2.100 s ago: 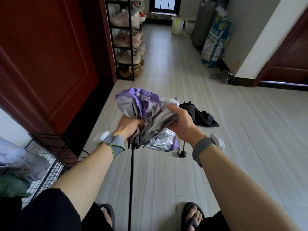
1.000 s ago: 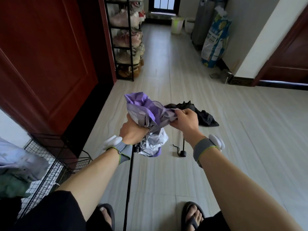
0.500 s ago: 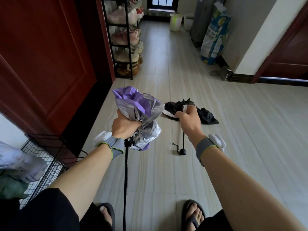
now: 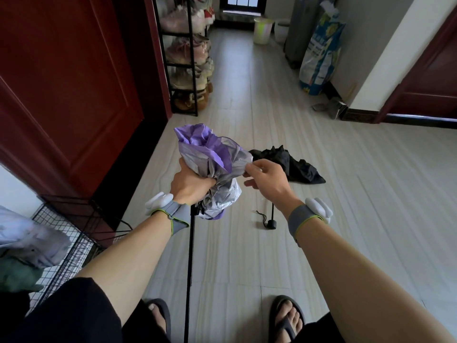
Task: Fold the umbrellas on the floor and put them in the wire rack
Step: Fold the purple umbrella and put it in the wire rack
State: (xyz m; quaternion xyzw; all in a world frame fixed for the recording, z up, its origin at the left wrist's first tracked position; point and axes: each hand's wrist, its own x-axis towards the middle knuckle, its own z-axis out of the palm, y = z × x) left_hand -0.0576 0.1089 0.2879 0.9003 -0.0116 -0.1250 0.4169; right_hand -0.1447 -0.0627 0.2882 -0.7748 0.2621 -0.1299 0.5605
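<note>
Change: right hand [image 4: 269,180] is coming back in from the right, where it was held out over the floor half a second ago, and is now meeting the canopy's right edge; the left hand's grip is staying as it was.
Left hand [image 4: 190,184]: is gripping the bunched canopy [image 4: 212,154] at its neck, fingers wrapped tight round the cloth, centre of frame.
Right hand: thumb and forefinger are pinching a bit of silver cloth at the canopy's right side; the other fingers are hanging loosely curled.
Purple umbrella [image 4: 222,194]: is being held up off the floor [image 4: 346,219] between both hands, cloth crumpled and not yet wrapped.
Axis: shaft [image 4: 189,268] is running straight down from under the left fist toward the bottom edge, between the two feet; it is looking fully extended.
Grip relation: canopy is sitting above and right of the left fist, shaft below it; right hand is just beside the cloth.
Black umbrella [image 4: 291,167]: is lying collapsed on the floor beyond the right hand, handle [image 4: 270,224] pointing toward the camera.
Wire rack [image 4: 74,233]: is standing at lower left, nearer the left arm.
Step, judged: is gathering the cloth round the shaft; the shaft is probably still needing to be pushed in along its length.
</note>
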